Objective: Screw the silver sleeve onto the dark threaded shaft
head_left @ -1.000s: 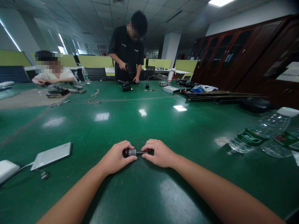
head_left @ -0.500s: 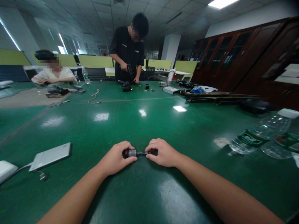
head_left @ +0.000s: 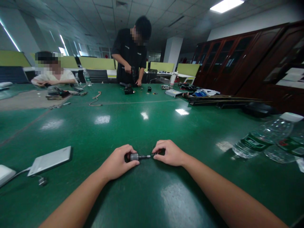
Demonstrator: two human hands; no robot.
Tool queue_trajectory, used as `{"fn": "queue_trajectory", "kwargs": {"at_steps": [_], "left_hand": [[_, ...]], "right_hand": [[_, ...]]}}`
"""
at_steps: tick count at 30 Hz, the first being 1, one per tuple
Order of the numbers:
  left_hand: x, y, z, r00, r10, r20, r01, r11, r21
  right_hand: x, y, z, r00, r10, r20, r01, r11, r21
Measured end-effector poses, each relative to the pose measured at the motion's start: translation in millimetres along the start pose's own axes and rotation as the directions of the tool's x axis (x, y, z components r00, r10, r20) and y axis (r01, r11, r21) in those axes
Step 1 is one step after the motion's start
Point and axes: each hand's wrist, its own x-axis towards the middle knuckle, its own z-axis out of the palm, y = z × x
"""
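Note:
Just above the green table (head_left: 128, 126), my left hand (head_left: 121, 162) is closed on a metal cylinder (head_left: 134, 156) from which a thin dark shaft (head_left: 144, 156) points right. My right hand (head_left: 169, 154) pinches a small dark ringed part (head_left: 155, 154) between thumb and fingers. That part is close to the shaft's tip, with a narrow gap between them. The back end of the cylinder is hidden in my left hand.
At the left lie a silver flat box (head_left: 51, 160) and a white device (head_left: 6, 174) joined by a cable. Water bottles (head_left: 254, 142) stand at the right. Across the table a person (head_left: 130, 53) holds a power drill (head_left: 133, 73); another person (head_left: 54, 76) sits at the left.
My right hand has moved slightly to the right, away from the shaft, with the small dark part in its fingers. The shaft's tip now shows. My left hand has hardly moved.

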Motion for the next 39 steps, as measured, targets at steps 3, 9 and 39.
{"fn": "queue_trajectory", "kwargs": {"at_steps": [3,9,39], "left_hand": [[0.1,-0.5,0.2,1.000,-0.003,0.000,0.003,1.000,0.003],[0.9,0.3,0.9,1.000,0.002,-0.007,-0.002,1.000,0.009],[2.8,1.1,10.1,1.000,-0.011,-0.018,0.012,0.999,0.051]], "right_hand": [[0.4,-3.5,1.4,1.000,-0.010,0.017,0.010,1.000,-0.004],[0.8,-2.6,8.4,0.999,-0.031,0.026,0.032,0.999,-0.022],[7.7,-18.7,37.8,0.992,-0.121,-0.025,0.118,0.988,-0.095]]}}
